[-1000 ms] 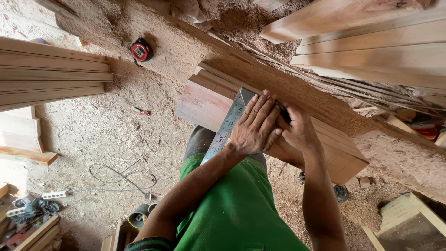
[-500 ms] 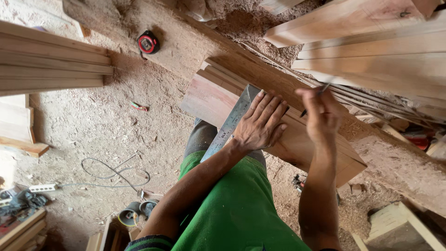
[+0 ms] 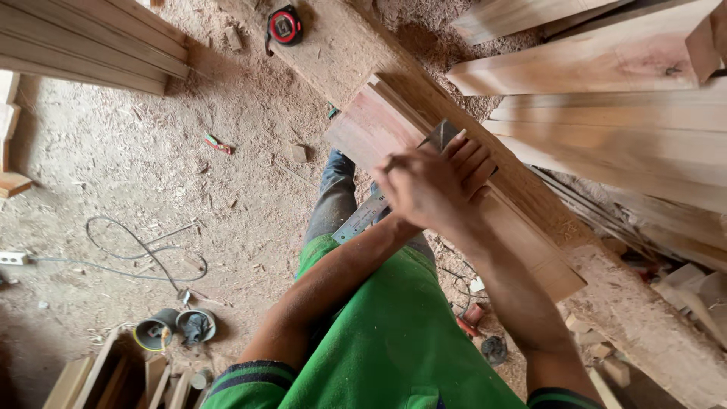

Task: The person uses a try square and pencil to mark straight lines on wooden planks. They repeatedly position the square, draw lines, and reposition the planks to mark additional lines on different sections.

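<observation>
A stack of reddish wooden planks (image 3: 530,250) lies across a rough timber beam (image 3: 341,53). A metal square (image 3: 362,217) rests on the top plank. My left hand (image 3: 473,157) presses flat on the square and holds it against the wood; only its fingers show. My right hand (image 3: 424,189) crosses over the left one, fingers closed on a thin pencil whose tip barely shows near the plank's face. My knee in jeans sits under the planks' near end.
A red and black tape measure (image 3: 285,25) lies on the beam. Pale boards (image 3: 621,129) are stacked at the right, more boards (image 3: 83,38) at the upper left. A cable (image 3: 144,254), two small cups (image 3: 174,327) and scraps sit on the sawdust floor.
My right hand, raised at the right with the pencil half a second ago, has swung left and down over my left hand. The left hand stays on the square.
</observation>
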